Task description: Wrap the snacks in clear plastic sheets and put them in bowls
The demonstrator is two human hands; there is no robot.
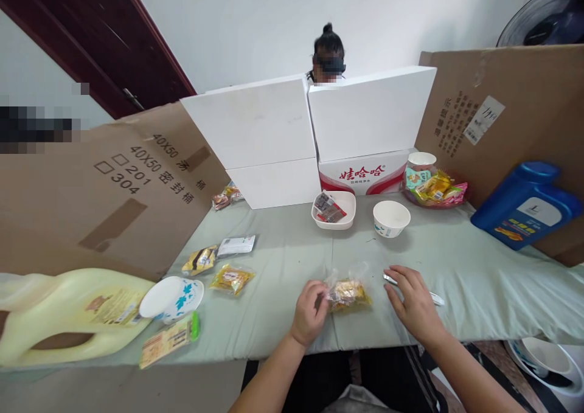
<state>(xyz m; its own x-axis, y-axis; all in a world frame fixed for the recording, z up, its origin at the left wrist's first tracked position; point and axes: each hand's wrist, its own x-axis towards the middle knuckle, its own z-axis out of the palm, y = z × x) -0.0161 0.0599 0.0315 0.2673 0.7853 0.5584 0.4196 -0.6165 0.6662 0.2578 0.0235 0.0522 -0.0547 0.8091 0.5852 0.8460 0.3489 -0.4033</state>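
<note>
My left hand (311,309) pinches the left edge of a clear plastic bag (349,293) that holds a yellow-brown packaged snack, lying on the table near its front edge. To the right, my right hand (414,301) rests over a slim silvery tool (437,299), its fingers stretched out and thumb apart. Both ends of the tool show past the hand, but the middle is hidden, so its kind is unclear. Beyond the hands stand a white square bowl (347,209) with dark and red packets (329,207) in it and a white round paper bowl (391,218).
Left are yellow snack packets (232,278), a white packet (236,245), a tilted paper bowl (171,298), a green-ended packet (168,340) and a cream jug (73,315). Right are a snack basket (433,203) and blue bottle (529,206). Behind white boxes (264,139) sits a person (328,51).
</note>
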